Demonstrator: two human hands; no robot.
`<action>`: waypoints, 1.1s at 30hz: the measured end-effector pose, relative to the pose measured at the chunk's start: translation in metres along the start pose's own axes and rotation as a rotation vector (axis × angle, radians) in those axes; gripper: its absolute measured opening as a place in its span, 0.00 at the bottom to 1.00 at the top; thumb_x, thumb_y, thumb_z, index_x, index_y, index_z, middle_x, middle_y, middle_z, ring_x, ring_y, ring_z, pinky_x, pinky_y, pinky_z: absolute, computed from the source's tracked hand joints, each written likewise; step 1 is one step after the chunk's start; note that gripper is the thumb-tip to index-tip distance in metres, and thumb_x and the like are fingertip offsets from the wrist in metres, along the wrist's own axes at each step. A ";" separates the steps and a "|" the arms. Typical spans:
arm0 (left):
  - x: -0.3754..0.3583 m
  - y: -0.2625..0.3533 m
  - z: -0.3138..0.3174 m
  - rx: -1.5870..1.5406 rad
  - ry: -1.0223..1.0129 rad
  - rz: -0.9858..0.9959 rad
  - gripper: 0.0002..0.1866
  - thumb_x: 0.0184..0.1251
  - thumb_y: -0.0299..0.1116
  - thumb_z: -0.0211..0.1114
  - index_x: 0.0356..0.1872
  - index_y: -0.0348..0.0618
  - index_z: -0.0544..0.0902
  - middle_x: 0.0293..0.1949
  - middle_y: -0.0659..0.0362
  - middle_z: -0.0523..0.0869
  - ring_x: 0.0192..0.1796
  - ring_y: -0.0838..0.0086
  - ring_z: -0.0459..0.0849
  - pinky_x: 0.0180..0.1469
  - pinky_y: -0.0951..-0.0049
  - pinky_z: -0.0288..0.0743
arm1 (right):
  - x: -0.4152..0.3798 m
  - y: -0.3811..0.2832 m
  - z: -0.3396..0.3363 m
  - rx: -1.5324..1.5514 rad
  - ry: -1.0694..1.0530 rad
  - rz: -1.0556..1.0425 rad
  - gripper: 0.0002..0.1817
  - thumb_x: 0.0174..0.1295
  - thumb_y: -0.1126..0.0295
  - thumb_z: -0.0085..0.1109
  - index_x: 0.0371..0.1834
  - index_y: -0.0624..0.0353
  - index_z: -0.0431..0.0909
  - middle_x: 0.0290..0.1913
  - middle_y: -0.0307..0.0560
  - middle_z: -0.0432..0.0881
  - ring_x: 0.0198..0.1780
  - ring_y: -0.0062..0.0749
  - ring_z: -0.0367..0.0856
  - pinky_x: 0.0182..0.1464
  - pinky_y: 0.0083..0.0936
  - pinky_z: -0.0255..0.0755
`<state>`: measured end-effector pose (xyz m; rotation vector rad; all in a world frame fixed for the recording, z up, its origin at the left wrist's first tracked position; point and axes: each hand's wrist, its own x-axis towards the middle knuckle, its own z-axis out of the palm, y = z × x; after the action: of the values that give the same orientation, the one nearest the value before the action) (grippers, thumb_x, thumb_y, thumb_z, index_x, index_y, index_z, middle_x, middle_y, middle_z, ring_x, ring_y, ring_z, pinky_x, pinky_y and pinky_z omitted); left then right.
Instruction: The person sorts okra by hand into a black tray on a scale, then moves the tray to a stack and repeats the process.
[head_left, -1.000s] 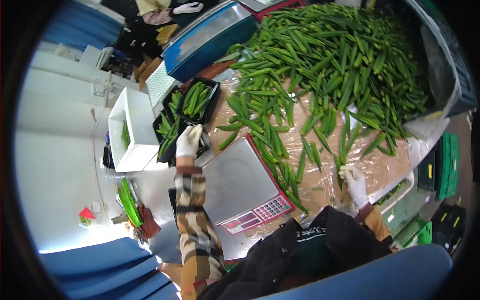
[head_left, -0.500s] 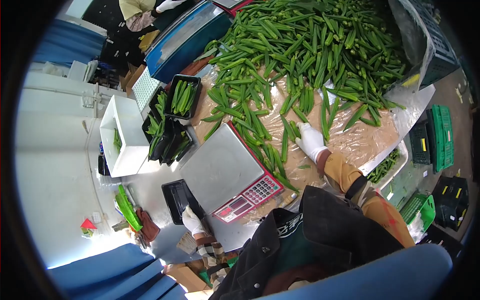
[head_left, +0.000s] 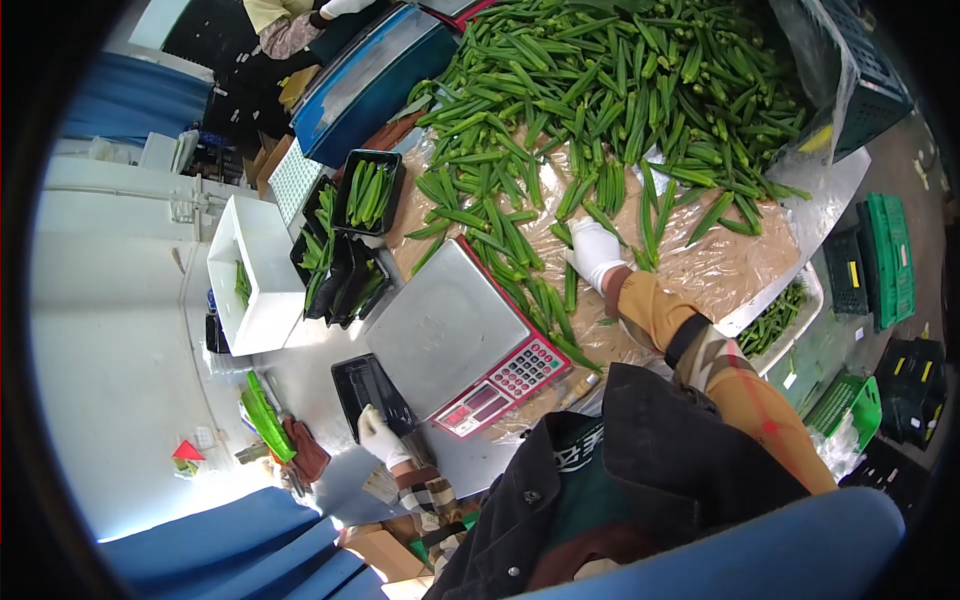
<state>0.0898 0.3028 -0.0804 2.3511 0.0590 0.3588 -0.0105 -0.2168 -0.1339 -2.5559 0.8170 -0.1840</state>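
Observation:
At the near rim of a black plastic tray (head_left: 372,392), my left hand (head_left: 381,438), in a white glove, is closed on the edge. The tray lies on the metal table, left of a scale (head_left: 450,330) with a bare silver plate and red-edged keypad. My right hand (head_left: 597,250), also gloved, is over loose okra pods (head_left: 648,225) on the plastic-covered brown sheet. Its fingers curl down around pods that they largely hide. Beyond it spreads a large heap of okra (head_left: 620,85).
Left of the heap stand a black tray of okra (head_left: 368,192), more filled black trays (head_left: 335,275) and a white box (head_left: 250,270). A blue crate (head_left: 850,80) is at the far right. Green crates (head_left: 888,260) sit beyond the table edge. Another person's gloved hand (head_left: 345,6) shows at the top.
My right hand has moved slightly left and away from me, over the pods that lay beside its fingers. My left hand stays at the tray's near edge. The view has shifted slightly.

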 end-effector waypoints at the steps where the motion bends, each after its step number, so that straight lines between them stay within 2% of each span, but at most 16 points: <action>1: -0.005 -0.010 0.008 0.028 -0.044 0.077 0.14 0.73 0.32 0.63 0.49 0.30 0.85 0.44 0.54 0.90 0.42 0.75 0.84 0.49 0.73 0.77 | 0.003 0.003 0.006 0.051 -0.019 0.014 0.16 0.54 0.64 0.66 0.43 0.58 0.79 0.44 0.56 0.81 0.48 0.49 0.83 0.49 0.41 0.78; 3: -0.010 -0.023 0.008 0.153 -0.142 -0.125 0.14 0.71 0.32 0.64 0.46 0.29 0.87 0.39 0.53 0.91 0.38 0.76 0.84 0.45 0.73 0.78 | 0.007 0.012 0.012 0.150 -0.057 0.046 0.18 0.56 0.63 0.66 0.47 0.59 0.79 0.46 0.57 0.81 0.50 0.50 0.82 0.51 0.41 0.77; 5: -0.005 -0.029 0.007 0.069 -0.132 -0.150 0.13 0.70 0.32 0.66 0.42 0.28 0.88 0.35 0.56 0.91 0.35 0.76 0.84 0.42 0.73 0.78 | -0.005 0.015 -0.011 0.278 -0.088 0.074 0.20 0.58 0.62 0.65 0.52 0.59 0.79 0.49 0.59 0.81 0.52 0.52 0.82 0.53 0.40 0.76; 7: 0.002 -0.029 0.001 -0.149 -0.155 -0.269 0.11 0.68 0.30 0.69 0.42 0.30 0.88 0.35 0.60 0.89 0.35 0.76 0.82 0.42 0.75 0.78 | -0.017 0.026 -0.021 0.456 -0.045 0.097 0.22 0.62 0.64 0.62 0.59 0.59 0.77 0.52 0.61 0.81 0.54 0.56 0.80 0.57 0.38 0.75; 9: 0.003 -0.027 -0.004 -0.261 -0.047 -0.368 0.11 0.67 0.30 0.69 0.44 0.31 0.88 0.36 0.59 0.88 0.36 0.77 0.82 0.42 0.75 0.78 | -0.039 0.050 -0.038 0.645 0.061 0.117 0.19 0.62 0.68 0.60 0.57 0.60 0.78 0.51 0.60 0.82 0.53 0.55 0.81 0.56 0.36 0.74; 11: 0.011 -0.030 -0.008 -0.621 0.126 -0.509 0.12 0.68 0.32 0.68 0.43 0.31 0.87 0.37 0.60 0.87 0.39 0.76 0.81 0.46 0.73 0.78 | -0.063 0.075 -0.052 0.626 0.151 0.129 0.17 0.62 0.70 0.58 0.55 0.60 0.79 0.49 0.59 0.82 0.51 0.54 0.81 0.55 0.36 0.74; 13: 0.005 0.027 -0.008 -0.591 0.374 -0.284 0.10 0.71 0.31 0.66 0.39 0.31 0.87 0.37 0.61 0.86 0.38 0.77 0.79 0.45 0.72 0.77 | -0.087 0.091 -0.072 0.503 0.126 0.160 0.16 0.62 0.70 0.59 0.52 0.61 0.79 0.48 0.58 0.83 0.50 0.55 0.81 0.54 0.37 0.75; 17: -0.020 0.097 -0.001 0.011 0.155 0.108 0.10 0.71 0.31 0.65 0.36 0.31 0.86 0.34 0.59 0.86 0.36 0.77 0.77 0.41 0.71 0.73 | -0.120 0.094 -0.064 0.233 0.074 0.190 0.17 0.60 0.64 0.64 0.51 0.57 0.79 0.45 0.57 0.82 0.48 0.55 0.82 0.50 0.42 0.76; 19: -0.039 0.116 0.012 0.168 -0.214 0.177 0.08 0.66 0.31 0.68 0.37 0.34 0.87 0.34 0.55 0.87 0.37 0.71 0.81 0.44 0.69 0.75 | -0.124 0.088 -0.045 0.098 0.081 0.110 0.23 0.58 0.58 0.68 0.52 0.59 0.78 0.44 0.56 0.81 0.46 0.53 0.82 0.47 0.43 0.77; 21: -0.056 0.111 0.024 0.267 -0.324 0.345 0.08 0.62 0.29 0.70 0.40 0.36 0.89 0.37 0.52 0.88 0.41 0.64 0.83 0.49 0.65 0.76 | -0.121 0.089 -0.037 0.077 0.006 0.164 0.24 0.57 0.59 0.67 0.53 0.61 0.78 0.45 0.58 0.83 0.47 0.54 0.83 0.49 0.43 0.77; 22: -0.063 0.128 0.024 0.308 -0.326 0.298 0.11 0.61 0.29 0.70 0.44 0.39 0.89 0.42 0.53 0.89 0.46 0.61 0.83 0.54 0.64 0.76 | -0.117 0.087 -0.040 0.162 -0.030 0.223 0.24 0.56 0.60 0.67 0.54 0.61 0.78 0.46 0.59 0.83 0.47 0.54 0.83 0.50 0.43 0.77; 25: -0.086 0.177 0.033 0.136 -0.179 0.399 0.16 0.61 0.22 0.69 0.52 0.38 0.85 0.52 0.53 0.87 0.53 0.64 0.82 0.58 0.67 0.76 | -0.108 0.087 -0.070 0.345 -0.081 0.374 0.26 0.56 0.61 0.66 0.56 0.62 0.77 0.46 0.61 0.84 0.49 0.54 0.83 0.52 0.42 0.76; 26: -0.092 0.193 0.039 0.085 -0.203 0.447 0.17 0.68 0.25 0.66 0.57 0.40 0.83 0.53 0.53 0.85 0.53 0.65 0.83 0.60 0.67 0.75 | -0.104 0.083 -0.083 0.370 -0.072 0.392 0.26 0.56 0.61 0.66 0.56 0.62 0.77 0.46 0.62 0.84 0.49 0.54 0.83 0.53 0.42 0.76; 28: -0.104 0.228 0.062 -0.083 -0.333 0.423 0.17 0.69 0.22 0.63 0.57 0.37 0.82 0.55 0.52 0.85 0.56 0.66 0.83 0.61 0.67 0.74 | -0.091 0.086 -0.090 0.362 -0.049 0.411 0.27 0.56 0.62 0.65 0.59 0.60 0.76 0.50 0.61 0.84 0.50 0.55 0.83 0.52 0.43 0.76; 31: -0.127 0.269 0.120 -0.256 -0.589 0.387 0.15 0.69 0.22 0.61 0.56 0.36 0.82 0.55 0.50 0.86 0.59 0.66 0.83 0.62 0.70 0.73 | -0.060 0.099 -0.070 0.200 0.149 0.300 0.24 0.55 0.63 0.65 0.56 0.59 0.76 0.47 0.58 0.84 0.48 0.54 0.84 0.49 0.44 0.78; 33: -0.140 0.271 0.175 -0.282 -0.710 0.385 0.17 0.67 0.25 0.64 0.56 0.36 0.81 0.51 0.47 0.86 0.54 0.60 0.86 0.59 0.67 0.75 | -0.041 0.103 -0.055 0.065 0.151 0.243 0.22 0.55 0.64 0.65 0.53 0.58 0.76 0.43 0.56 0.83 0.46 0.52 0.84 0.46 0.44 0.79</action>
<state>-0.0133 -0.0313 -0.0469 2.0715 -0.7369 -0.2865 -0.1116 -0.2882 -0.1316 -2.3785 1.1501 -0.3238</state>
